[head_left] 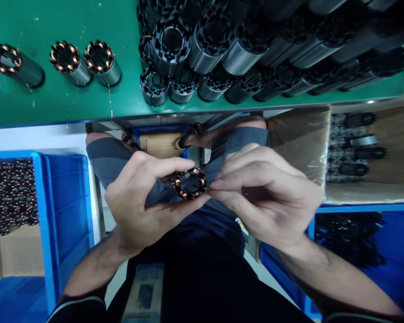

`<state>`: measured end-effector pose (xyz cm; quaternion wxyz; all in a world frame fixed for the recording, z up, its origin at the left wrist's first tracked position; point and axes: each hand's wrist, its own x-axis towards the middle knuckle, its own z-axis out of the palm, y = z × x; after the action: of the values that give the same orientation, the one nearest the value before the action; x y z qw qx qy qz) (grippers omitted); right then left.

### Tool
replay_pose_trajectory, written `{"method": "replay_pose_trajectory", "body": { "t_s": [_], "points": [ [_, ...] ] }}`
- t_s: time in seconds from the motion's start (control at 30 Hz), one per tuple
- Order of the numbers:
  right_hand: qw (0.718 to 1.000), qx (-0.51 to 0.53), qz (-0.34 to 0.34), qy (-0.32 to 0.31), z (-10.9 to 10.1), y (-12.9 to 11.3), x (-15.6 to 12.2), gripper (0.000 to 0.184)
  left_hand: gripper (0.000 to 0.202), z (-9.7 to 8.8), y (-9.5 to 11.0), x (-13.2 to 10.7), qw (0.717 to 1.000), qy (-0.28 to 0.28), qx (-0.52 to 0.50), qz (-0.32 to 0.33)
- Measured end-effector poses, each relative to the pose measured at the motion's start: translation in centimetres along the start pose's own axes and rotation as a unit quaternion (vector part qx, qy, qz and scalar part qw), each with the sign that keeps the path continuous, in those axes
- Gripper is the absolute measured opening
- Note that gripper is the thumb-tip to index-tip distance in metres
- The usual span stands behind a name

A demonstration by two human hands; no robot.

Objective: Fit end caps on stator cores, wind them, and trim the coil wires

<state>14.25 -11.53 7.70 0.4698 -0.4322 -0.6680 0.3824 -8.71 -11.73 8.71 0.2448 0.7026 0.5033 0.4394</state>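
Green worktop (84,104) spans the far side, its straight near edge crossing in front of the knees, with the hands on the person's side of it, over the lap. Toward its right, dark slotted cylinders (202,58) are stacked in rows almost up to that edge; a strip of green separates them from three copper-wound cylinders (112,74) standing at the left, one of which trails a wire over the edge. Side room is bounded by a blue crate (67,193) near the left forearm and, on the right, by a plastic-lined box (296,148) with a second blue crate (399,251) below it, close to the right forearm. Between these, the space around the hands opens onto the shorts (237,146) and dark shirt (202,273). Midway between the two hands sits a copper-wound core (189,194), its open end facing up toward the camera and its barrel mostly hidden. The left hand (138,193) grasps it, fingers on the far side and thumb on the near side. At its right rim, the right hand (269,188) has thumb and forefinger pinched together on what looks like a thin wire (207,187).
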Motion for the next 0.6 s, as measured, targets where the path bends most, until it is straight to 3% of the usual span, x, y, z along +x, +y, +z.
{"method": "replay_pose_trajectory", "body": {
  "t_s": [0.13,0.23,0.33,0.43,0.6],
  "points": [
    [0.999,-0.019,0.021,0.037,-0.2,0.0,0.0,0.015,0.036,0.8,-0.3,-0.1,0.998,-0.023,-0.049,0.016],
    [0.987,0.088,0.110,0.076,1.1,-0.4,-0.5,0.007,0.036,1.3,-0.3,-0.1,0.997,-0.022,-0.065,0.034],
    [0.942,0.253,0.216,0.039,2.7,-0.8,-1.0,0.021,0.031,1.4,-0.3,-0.3,0.999,-0.017,-0.024,0.045],
    [0.911,0.322,0.256,0.035,3.8,-0.8,-1.5,0.022,0.026,1.3,-0.6,-0.7,0.995,-0.034,0.059,0.078],
    [0.927,0.280,0.248,0.036,3.1,-0.9,-0.8,0.011,0.028,1.0,-0.8,-1.0,0.981,-0.022,0.117,0.154]
  ]
}}
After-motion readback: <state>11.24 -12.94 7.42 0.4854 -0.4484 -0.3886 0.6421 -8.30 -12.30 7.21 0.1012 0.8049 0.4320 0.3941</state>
